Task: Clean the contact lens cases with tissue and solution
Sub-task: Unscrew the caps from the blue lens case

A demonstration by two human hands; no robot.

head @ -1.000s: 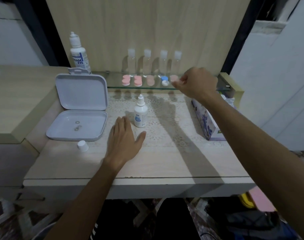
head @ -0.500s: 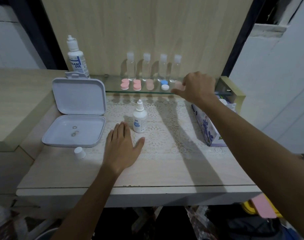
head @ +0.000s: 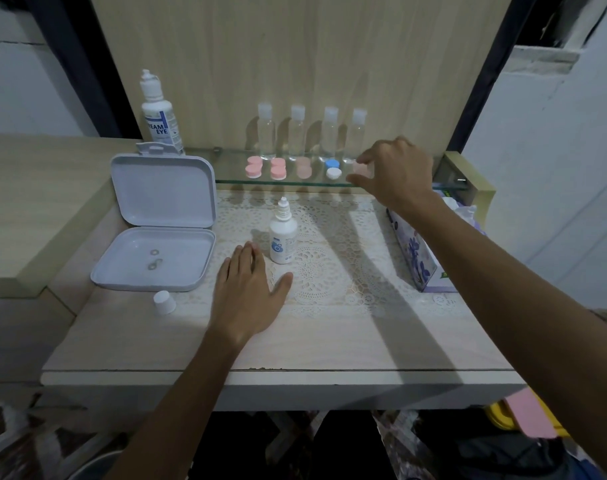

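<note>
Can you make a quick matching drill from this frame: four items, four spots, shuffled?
Items:
1. small dropper bottle
2. loose white cap
3. blue-and-white lens case
4. tissue box

Spots:
A. on the glass shelf
B. right edge of the table, under the right forearm
C. on the lace mat, just beyond the left hand
D. in front of the open white case

Pairs: 1-C, 2-D, 3-A, 4-B

Head view, sole camera: worn high, wide-angle, faces forward and down over table; glass shelf at upper centre, forearms entering from lower frame, close range.
</note>
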